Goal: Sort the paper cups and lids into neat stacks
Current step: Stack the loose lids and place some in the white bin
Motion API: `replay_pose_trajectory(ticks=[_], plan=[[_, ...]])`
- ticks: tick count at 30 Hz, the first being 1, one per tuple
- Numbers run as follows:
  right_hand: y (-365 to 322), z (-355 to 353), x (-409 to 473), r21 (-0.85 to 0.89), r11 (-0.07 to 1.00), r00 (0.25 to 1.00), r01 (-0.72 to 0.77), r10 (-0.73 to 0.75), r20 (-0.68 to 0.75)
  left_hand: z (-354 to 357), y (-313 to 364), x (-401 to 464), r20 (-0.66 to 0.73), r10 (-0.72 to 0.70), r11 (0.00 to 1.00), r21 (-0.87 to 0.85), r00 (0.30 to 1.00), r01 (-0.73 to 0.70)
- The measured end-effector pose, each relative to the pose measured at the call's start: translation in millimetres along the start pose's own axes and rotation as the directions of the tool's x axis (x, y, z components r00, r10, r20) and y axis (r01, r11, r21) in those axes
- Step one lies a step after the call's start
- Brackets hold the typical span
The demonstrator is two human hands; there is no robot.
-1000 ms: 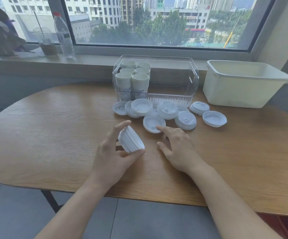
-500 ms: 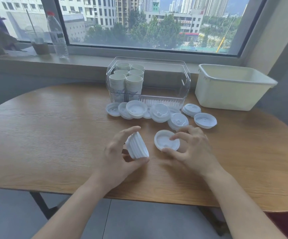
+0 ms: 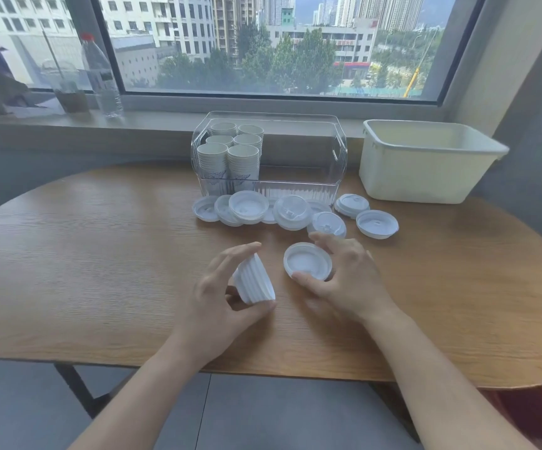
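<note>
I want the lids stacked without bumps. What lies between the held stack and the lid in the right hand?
Bare table only, in the head view: a narrow gap separates the lid stack from the single lid.

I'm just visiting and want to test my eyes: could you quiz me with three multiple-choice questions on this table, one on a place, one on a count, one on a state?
1. Where are the paper cup stacks?
A. cream tub
B. clear bin
C. windowsill

2. How many cup stacks show?
A. two
B. four
C. six

3. What does the left hand hold?
A. stack of lids
B. bottle
C. nothing

Answers:
1 B, they stand inside the clear bin.
2 C, six rims, in pairs.
3 A, its fingers grip the stack of lids.
</note>
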State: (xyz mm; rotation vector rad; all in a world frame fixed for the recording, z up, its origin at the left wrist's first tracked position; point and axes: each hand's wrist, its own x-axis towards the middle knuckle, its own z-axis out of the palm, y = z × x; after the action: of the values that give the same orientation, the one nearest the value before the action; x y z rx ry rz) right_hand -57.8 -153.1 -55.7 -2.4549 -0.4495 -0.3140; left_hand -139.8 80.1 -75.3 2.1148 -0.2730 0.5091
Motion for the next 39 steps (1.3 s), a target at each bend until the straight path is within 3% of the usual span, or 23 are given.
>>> replay_pose_trajectory(ticks=[4,7,12,18,29,35,39], plan=[[1.2,0.0,0.5,0.217,0.975,0.998,-0.038,0.048,-0.038,-0.3,0.5,1.7,0.004,-0.007,1.0,0.002,1.0,0.007],[-2.4,-5.4,-1.9,0.482,0.87,0.993,-0.107,0.119,0.005,0.9,3.6,4.0,0.013,-0.012,1.0,-0.007,1.0,0.012],[-16.0,-10.8,-13.2,0.692,0.715,0.994,-0.097,0.029,0.109,4.0,12.7,8.2,-0.011,-0.012,0.997,-0.075,1.0,0.011],[-22.9,-8.9,-21.3,0.743,0.661,0.975,-0.106,-0.075,0.207,2.6,23.6,10.5,0.027,0.011,0.99,-0.141,1.0,-0.007],[-24.5,-3.8,-20.0,0.712,0.7,0.967,-0.052,-0.141,0.21,-1.8,24.4,7.8,0.045,0.009,0.987,-0.163,0.999,-0.002],[-20.9,-1.4,-17.8,0.616,0.787,0.964,0.0,-0.165,0.211,-1.0,21.8,6.2,-0.023,0.063,0.996,-0.058,0.998,-0.064],[-7.9,-4.8,-10.0,0.483,0.876,0.998,-0.005,-0.027,0.059,-1.2,13.2,8.7,-0.058,0.004,1.0,-0.009,0.998,-0.005]])
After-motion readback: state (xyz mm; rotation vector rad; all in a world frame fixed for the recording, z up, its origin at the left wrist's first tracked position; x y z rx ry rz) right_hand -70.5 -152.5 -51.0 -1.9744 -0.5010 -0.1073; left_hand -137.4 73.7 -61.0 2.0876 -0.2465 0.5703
